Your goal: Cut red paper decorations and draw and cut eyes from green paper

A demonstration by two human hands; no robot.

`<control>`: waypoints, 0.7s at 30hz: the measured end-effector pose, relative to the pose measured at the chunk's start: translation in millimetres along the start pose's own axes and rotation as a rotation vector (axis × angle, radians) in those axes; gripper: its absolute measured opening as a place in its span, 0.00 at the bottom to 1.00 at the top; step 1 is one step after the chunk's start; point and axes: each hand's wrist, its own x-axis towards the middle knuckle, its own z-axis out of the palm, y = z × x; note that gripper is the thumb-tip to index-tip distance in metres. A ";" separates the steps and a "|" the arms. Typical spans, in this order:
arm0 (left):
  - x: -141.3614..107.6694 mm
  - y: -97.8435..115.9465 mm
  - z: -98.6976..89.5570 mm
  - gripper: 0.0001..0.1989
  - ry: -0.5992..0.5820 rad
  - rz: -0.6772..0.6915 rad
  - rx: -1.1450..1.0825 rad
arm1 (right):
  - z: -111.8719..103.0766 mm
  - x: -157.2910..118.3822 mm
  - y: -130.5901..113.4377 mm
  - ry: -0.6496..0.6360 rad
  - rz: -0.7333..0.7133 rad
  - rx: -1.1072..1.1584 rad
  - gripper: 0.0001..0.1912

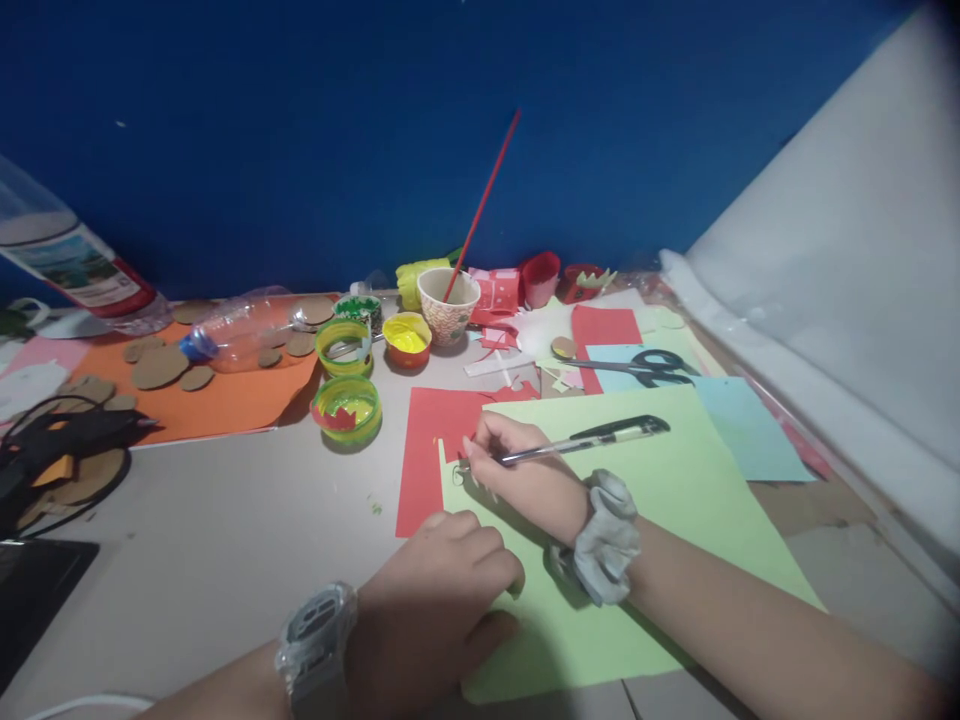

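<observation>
Craft corner; scissors [643, 374], green paper [667, 500], cardboard discs [160, 368] on a table [247, 520].

Clock laid over the whole view. At 4: pen [592, 438], clear glossy plastic barrel; green sheet [675, 540], smooth matt paper. Between 4 and 5: scrunchie [606, 540], crumpled cloth, dull. At 7: watch [319, 622], translucent plastic, slight shine. At 8: tabletop [240, 530], smooth, material unclear. At 9: bottle [255, 335], thin clear plastic, glossy; cardboard disc [159, 367], matt. Towards 11: cup [448, 322], paper-looking. At 12: wall [480, 60], matt.
</observation>
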 end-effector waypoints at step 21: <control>-1.3 -0.4 -0.9 0.05 -0.009 0.011 0.028 | 0.1 1.1 1.9 0.004 0.001 -0.044 0.11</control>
